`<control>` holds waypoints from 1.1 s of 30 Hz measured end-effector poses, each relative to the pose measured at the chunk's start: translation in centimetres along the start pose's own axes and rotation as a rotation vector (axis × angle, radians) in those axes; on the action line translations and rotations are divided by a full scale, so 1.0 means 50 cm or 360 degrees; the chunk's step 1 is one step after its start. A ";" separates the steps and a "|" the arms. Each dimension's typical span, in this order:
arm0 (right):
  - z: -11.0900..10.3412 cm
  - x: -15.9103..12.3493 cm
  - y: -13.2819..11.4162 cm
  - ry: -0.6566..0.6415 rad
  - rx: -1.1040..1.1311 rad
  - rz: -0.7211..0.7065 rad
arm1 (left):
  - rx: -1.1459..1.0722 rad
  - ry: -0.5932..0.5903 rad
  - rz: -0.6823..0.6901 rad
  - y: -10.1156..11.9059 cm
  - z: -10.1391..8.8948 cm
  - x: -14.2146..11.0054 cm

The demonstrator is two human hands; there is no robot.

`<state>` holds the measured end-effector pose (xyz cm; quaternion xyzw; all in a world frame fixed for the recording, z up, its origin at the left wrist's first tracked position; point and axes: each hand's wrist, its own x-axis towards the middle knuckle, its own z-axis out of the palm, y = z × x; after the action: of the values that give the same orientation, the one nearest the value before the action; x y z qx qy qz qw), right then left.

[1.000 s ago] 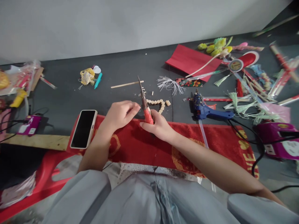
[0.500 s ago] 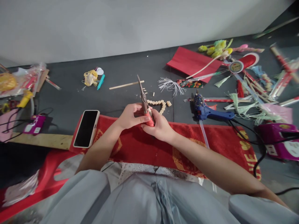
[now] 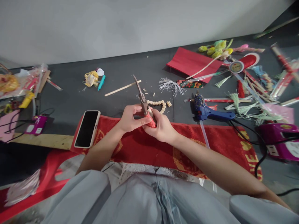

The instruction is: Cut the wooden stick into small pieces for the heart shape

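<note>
Head view. Even, diffuse indoor light falls from above; the pale wall is brightest, the dark floor matte and free of glare. Shadows are soft and short, seen beneath the glue gun and beside the phone, whose black screen shows no reflection. Wide-angle distortion bows the wall line and stretches the corners. Centre sharp; far-right clutter and the lower-left edge slightly smeared.

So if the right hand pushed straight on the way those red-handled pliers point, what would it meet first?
Probably the thin wooden stick lying on the dark floor: the tip of the red-handled pliers, held in the right hand with the left hand alongside, appears just short of it. Depth is unclear; the tip may pass above.
</note>
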<state>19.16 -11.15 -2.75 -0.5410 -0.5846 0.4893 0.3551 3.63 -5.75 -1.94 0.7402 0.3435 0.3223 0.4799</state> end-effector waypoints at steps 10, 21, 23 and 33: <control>-0.003 0.008 0.003 0.0007 0.0022 0.0181 | 0.0132 0.0326 -0.0086 -0.025 -0.002 0.005; 0.010 -0.006 -0.003 -0.0057 -0.0244 0.0102 | 0.1826 0.1116 0.0468 0.004 -0.077 -0.017; 0.011 -0.007 -0.002 -0.0056 -0.0272 0.0093 | 0.1826 0.1083 0.0445 -0.004 -0.079 -0.013; 0.012 -0.020 -0.011 -0.0233 -0.0277 0.0118 | 0.1688 0.0731 0.0288 0.007 -0.120 -0.017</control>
<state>18.60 -12.20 -2.28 -0.5538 -0.6288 0.4878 0.2450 -1.64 -3.62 0.24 0.8169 0.4885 0.2982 -0.0723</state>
